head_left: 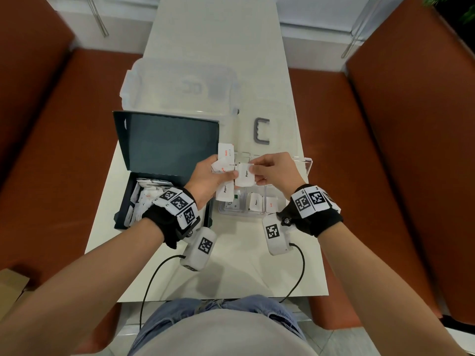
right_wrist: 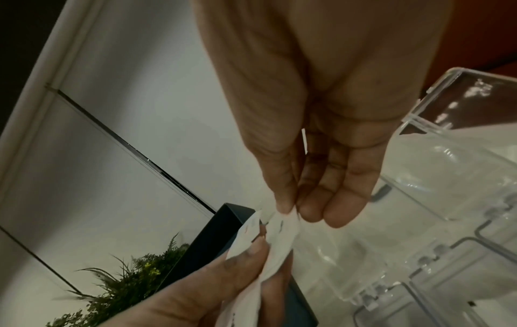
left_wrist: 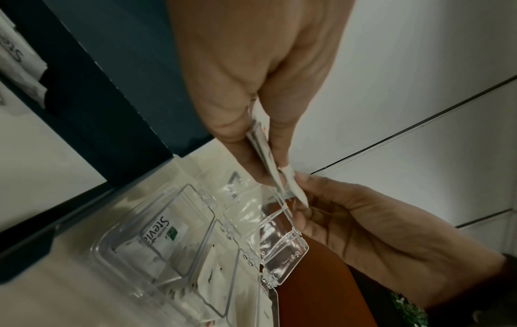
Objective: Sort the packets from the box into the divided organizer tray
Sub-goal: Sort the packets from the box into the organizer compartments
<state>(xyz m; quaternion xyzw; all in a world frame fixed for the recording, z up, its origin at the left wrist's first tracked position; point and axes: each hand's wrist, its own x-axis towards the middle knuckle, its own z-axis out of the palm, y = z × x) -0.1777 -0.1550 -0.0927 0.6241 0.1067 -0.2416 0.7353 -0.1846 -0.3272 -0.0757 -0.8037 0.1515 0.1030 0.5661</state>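
Note:
My left hand holds a fan of several white packets, some marked Salt, one marked Pepper. My right hand pinches a white Pepper packet between thumb and fingers at the edge of that fan. Both hands hover over the clear divided organizer tray. Its near compartments hold a Stevia packet, a Pepper packet and a Salt packet. The dark box, lid up, sits to the left with many white packets inside. The pinch shows in the right wrist view.
A large clear plastic bin stands behind the dark box. A grey handle lies on the white table behind the tray. Orange-brown benches flank the table. Cables trail from both wrist cameras toward me.

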